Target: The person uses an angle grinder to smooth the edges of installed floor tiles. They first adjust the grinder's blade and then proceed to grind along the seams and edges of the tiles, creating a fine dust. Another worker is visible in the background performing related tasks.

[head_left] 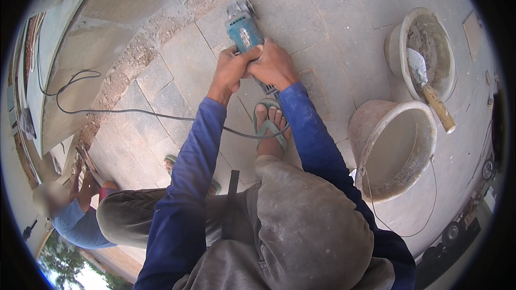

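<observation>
A teal angle grinder [243, 29] points away from me over the tiled floor, its metal head and disc near the rough edge of the tiles. Both hands are wrapped around its body. My left hand [228, 72] grips it from the left side, and my right hand [273, 65] closes over it from the right, the two touching. The rear of the grinder shows below my right hand, above my sandalled foot [270, 123]. Haze blurs the disc, so I cannot tell whether it touches a tile.
A dark power cord [134, 110] curves across the floor to the left. On the right stand a bucket of mortar [395, 48] with a trowel [430, 94] across it and a bucket of greyish liquid [371, 129]. Rubble [131, 56] lines the tile edge. Another person [80, 220] crouches at lower left.
</observation>
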Demonstrator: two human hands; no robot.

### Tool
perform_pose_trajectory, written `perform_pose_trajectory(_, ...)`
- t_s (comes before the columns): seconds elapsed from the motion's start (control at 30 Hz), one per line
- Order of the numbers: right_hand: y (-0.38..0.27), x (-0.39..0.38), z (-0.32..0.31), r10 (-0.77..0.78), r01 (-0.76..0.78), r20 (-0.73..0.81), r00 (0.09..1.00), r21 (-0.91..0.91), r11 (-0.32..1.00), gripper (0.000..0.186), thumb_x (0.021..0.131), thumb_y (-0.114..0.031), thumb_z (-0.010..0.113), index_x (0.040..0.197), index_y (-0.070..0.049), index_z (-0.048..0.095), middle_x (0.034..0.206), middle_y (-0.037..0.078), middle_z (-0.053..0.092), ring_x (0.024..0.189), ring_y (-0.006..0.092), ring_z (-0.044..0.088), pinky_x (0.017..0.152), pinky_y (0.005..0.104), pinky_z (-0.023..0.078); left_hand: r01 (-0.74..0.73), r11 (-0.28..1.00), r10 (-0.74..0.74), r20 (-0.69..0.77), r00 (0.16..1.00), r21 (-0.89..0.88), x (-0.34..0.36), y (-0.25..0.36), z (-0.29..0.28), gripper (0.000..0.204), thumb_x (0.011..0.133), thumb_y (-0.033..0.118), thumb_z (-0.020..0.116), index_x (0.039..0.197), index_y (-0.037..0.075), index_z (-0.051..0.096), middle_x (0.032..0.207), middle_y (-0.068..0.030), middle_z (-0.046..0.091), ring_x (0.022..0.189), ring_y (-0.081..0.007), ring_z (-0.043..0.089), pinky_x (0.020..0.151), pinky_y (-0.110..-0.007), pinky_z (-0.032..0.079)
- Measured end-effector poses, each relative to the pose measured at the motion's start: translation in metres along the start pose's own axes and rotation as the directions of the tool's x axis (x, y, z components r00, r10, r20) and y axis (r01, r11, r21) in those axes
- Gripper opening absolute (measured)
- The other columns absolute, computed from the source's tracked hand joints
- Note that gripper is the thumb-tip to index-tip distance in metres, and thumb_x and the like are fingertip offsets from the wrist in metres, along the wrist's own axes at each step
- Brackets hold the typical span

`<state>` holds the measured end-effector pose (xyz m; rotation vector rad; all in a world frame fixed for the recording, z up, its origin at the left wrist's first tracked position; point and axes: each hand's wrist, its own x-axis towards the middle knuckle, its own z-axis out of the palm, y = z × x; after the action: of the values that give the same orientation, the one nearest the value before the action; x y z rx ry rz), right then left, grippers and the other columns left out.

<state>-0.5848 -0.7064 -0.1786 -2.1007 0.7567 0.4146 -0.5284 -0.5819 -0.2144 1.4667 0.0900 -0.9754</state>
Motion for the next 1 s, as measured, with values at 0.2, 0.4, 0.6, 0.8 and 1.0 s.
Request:
perform_pose_trajectory(0.2, 0.001, -0.002, 0.000, 0.007, -0.007, 0.002, 1.000, -0.011, 1.000, 0.054, 0.078, -0.025, 0.073, 0.117, 0.008, 0.057, 0.111, 0.030, 0.068, 0.106, 0.0436, 0.068, 0.092, 0.0476, 0.055, -0.001, 1.000, 0.002, 0.008, 1.000, -0.018, -0.002, 0.000, 0.002, 0.056, 0.092, 0.026, 0.074, 0.123, -0.016, 0.053, 0.107, -0.0214, 0.068, 0.089, -0.0267, 0.074, 0.074, -0.038, 0.065)
perform_pose_trajectory(0.4, 0.003, -0.003, 0.001, 0.007, -0.007, 0.000, 1.000, -0.004, 1.000, 0.054, 0.078, -0.025, 0.073, 0.118, 0.007, 0.057, 0.111, 0.029, 0.068, 0.107, 0.0439, 0.068, 0.092, 0.0481, 0.055, -0.002, 1.000, 0.003, 0.006, 1.000, -0.020, -0.003, -0.001, 0.003, 0.055, 0.092, 0.026, 0.074, 0.123, -0.015, 0.053, 0.107, -0.0214, 0.068, 0.088, -0.0273, 0.074, 0.074, -0.039, 0.065)
perform_pose_trajectory(0.6, 0.003, -0.003, 0.002, -0.001, 0.001, -0.009, 1.000, -0.018, 1.000, 0.053, 0.078, -0.026, 0.073, 0.117, 0.007, 0.057, 0.110, 0.029, 0.068, 0.106, 0.0450, 0.068, 0.092, 0.0484, 0.054, -0.004, 1.000, 0.004, -0.006, 1.000, -0.010, -0.004, -0.002, 0.002, 0.055, 0.092, 0.025, 0.074, 0.122, -0.016, 0.054, 0.107, -0.0216, 0.068, 0.088, -0.0272, 0.074, 0.074, -0.038, 0.065)
perform_pose_trajectory(0.8, 0.007, -0.010, 0.001, -0.022, 0.023, -0.057, 0.998, 0.007, 1.000, 0.053, 0.077, -0.024, 0.073, 0.117, 0.007, 0.056, 0.106, 0.029, 0.069, 0.101, 0.0450, 0.069, 0.088, 0.0499, 0.055, -0.009, 1.000, 0.007, -0.075, 0.997, -0.025, -0.010, -0.002, 0.011, 0.049, 0.085, 0.030, 0.080, 0.113, -0.007, 0.065, 0.091, -0.0139, 0.072, 0.072, -0.0168, 0.070, 0.060, -0.027, 0.057)
perform_pose_trajectory(1.0, -0.020, -0.029, -0.013, -0.167, 0.170, -0.066, 0.984, 0.054, 0.984, 0.057, 0.073, -0.022, 0.074, 0.115, 0.010, 0.052, 0.091, 0.027, 0.070, 0.089, 0.0441, 0.071, 0.081, 0.0506, 0.057, -0.149, 0.989, 0.146, -0.087, 0.985, -0.018, -0.038, 0.025, 0.005, 0.053, 0.086, 0.031, 0.079, 0.119, -0.007, 0.062, 0.096, -0.0137, 0.071, 0.082, -0.0166, 0.071, 0.070, -0.029, 0.059)
